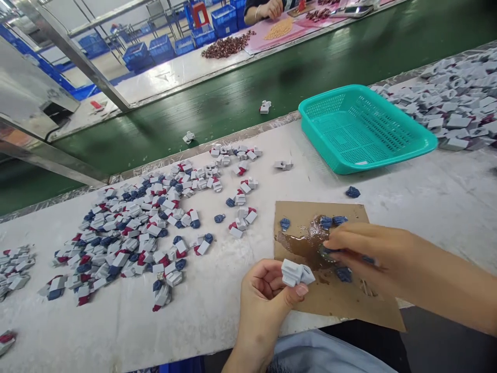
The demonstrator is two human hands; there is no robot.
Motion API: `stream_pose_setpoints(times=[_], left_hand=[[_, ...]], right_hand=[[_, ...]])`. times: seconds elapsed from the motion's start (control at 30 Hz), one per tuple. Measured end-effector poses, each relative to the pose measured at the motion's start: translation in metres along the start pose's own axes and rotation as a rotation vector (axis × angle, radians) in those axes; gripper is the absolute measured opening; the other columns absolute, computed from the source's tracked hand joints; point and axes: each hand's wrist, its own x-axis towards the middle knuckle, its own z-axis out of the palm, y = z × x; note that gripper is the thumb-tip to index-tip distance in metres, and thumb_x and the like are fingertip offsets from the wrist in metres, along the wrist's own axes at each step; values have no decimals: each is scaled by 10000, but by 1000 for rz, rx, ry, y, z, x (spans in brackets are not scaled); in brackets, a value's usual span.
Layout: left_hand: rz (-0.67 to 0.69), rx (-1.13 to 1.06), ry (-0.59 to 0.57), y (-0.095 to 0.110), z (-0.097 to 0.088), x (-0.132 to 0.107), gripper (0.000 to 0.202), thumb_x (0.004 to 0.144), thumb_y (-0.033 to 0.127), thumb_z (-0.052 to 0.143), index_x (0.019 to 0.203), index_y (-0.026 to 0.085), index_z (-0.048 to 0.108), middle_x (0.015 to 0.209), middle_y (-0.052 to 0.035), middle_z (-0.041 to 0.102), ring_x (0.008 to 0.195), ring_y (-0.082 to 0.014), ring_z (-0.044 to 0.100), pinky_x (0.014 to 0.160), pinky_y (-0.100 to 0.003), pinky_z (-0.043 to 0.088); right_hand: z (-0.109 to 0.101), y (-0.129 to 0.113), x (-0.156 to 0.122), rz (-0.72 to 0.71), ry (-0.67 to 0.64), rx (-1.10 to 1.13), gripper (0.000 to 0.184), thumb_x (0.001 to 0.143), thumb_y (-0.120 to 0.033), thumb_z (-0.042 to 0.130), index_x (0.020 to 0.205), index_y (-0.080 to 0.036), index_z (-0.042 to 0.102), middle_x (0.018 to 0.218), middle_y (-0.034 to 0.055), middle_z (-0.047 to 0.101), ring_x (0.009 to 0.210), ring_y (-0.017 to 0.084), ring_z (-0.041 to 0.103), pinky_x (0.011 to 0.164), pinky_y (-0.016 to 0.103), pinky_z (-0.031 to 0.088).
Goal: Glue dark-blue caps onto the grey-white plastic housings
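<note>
My left hand (267, 290) is closed on a small grey plastic part (295, 273), held just above the table's near edge. My right hand (361, 248) reaches over a brown cardboard sheet (345, 295), its fingertips pinched on a small blue piece (329, 252) in a wet glue smear (306, 243). Other blue pieces (333, 221) lie on the cardboard around the smear.
A big spread of assembled grey, blue and red parts (135, 233) covers the table's left. A teal basket (361, 127) stands at the back right beside a heap of grey parts (454, 103). Behind runs a green conveyor belt (272, 77); another person's hand (269, 9) works beyond it.
</note>
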Motion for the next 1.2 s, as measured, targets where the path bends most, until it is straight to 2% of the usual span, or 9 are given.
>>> stream_pose_setpoints(times=[0.17,0.33,0.47,0.63,0.77,0.87,1.0,1.07,1.2], left_hand=[[-7,-5,-21,2,0,-6,348,444,230,1010,678,165,762,669,-11,783,616,-99,692,591,-143,540],[6,24,-57,3,-1,-10,332,463,220,1004,684,179,760,693,-14,790,614,-124,698,615,-198,577],[22,65,-40,4,-1,-12,327,486,264,996,684,180,751,702,-30,792,623,-140,704,602,-209,570],[53,95,-48,0,-1,-11,333,495,233,991,673,180,715,673,-15,776,606,-118,686,588,-176,536],[93,201,-98,-5,-6,-9,292,667,328,902,831,186,706,647,4,699,537,-108,597,510,-192,478],[210,355,-196,-2,-13,-7,311,808,321,749,1099,223,699,648,24,617,507,-105,481,487,-219,391],[391,468,-214,6,-19,-2,199,852,420,677,941,242,683,610,34,506,518,-123,393,510,-257,329],[429,483,-220,8,-18,-1,370,878,603,610,897,238,665,598,26,493,516,-138,393,511,-277,324],[569,560,-205,6,-13,0,599,949,706,380,1004,222,730,780,-64,688,693,-212,605,692,-328,479]], right_hand=[[-14,-30,3,190,-1,328,313,887,-567,643,826,-265,702,658,18,660,534,160,596,457,246,486],[-11,-46,4,359,-63,474,318,832,-554,693,753,-247,701,606,13,612,486,132,512,463,241,451],[-9,-49,4,320,-88,480,255,846,-494,702,749,-258,700,555,-6,563,468,124,478,413,226,373],[-4,-47,4,279,-127,488,212,866,-425,692,754,-246,684,636,-6,630,526,126,529,458,217,411],[2,-41,9,264,-184,578,249,885,-427,657,762,-210,668,645,-6,642,566,121,566,514,219,429],[2,-39,19,283,-262,600,271,866,-468,673,806,-205,698,659,5,646,586,131,574,535,227,448],[8,-52,43,360,64,752,485,874,-685,569,950,-233,727,908,55,712,866,198,669,733,286,538],[16,-66,58,449,136,919,617,852,-782,503,1013,-226,717,991,78,725,948,219,676,777,310,543],[34,-94,80,547,-135,1191,668,759,-822,574,927,-185,686,814,68,725,682,163,644,603,266,506]])
